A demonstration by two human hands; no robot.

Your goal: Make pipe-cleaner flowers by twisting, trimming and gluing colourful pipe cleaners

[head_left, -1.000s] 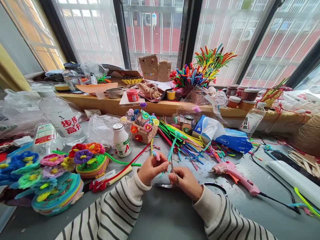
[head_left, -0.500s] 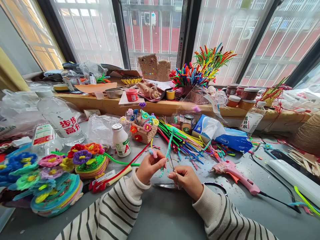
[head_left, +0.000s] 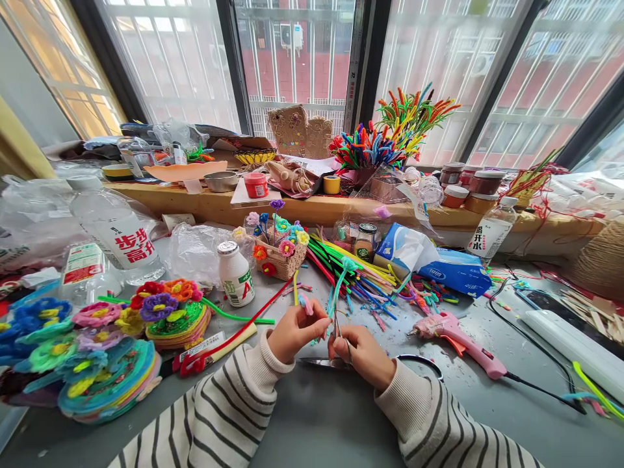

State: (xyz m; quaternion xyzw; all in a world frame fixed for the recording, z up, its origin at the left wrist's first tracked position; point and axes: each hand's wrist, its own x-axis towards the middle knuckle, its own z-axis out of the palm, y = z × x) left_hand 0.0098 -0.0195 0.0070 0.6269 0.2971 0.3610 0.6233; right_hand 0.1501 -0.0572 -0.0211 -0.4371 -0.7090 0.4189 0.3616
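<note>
A large clear plastic bottle (head_left: 127,242) on the grey counter (head_left: 312,422) reads 步步高升 in red; the smaller clear bottle (head_left: 491,233) at right has black characters ending 开水. A squat white bottle (head_left: 236,276) shows a red "A"; the blue plastic packet's (head_left: 455,272) white lettering is too small to read. The left hand's (head_left: 297,331) grip pinches the fuzzy turquoise stem (head_left: 338,286) near its lower end, the tip rising beyond the fingers; the right hand's (head_left: 363,351) grip closes around slim metal scissors (head_left: 336,320), blades beside the stem.
</note>
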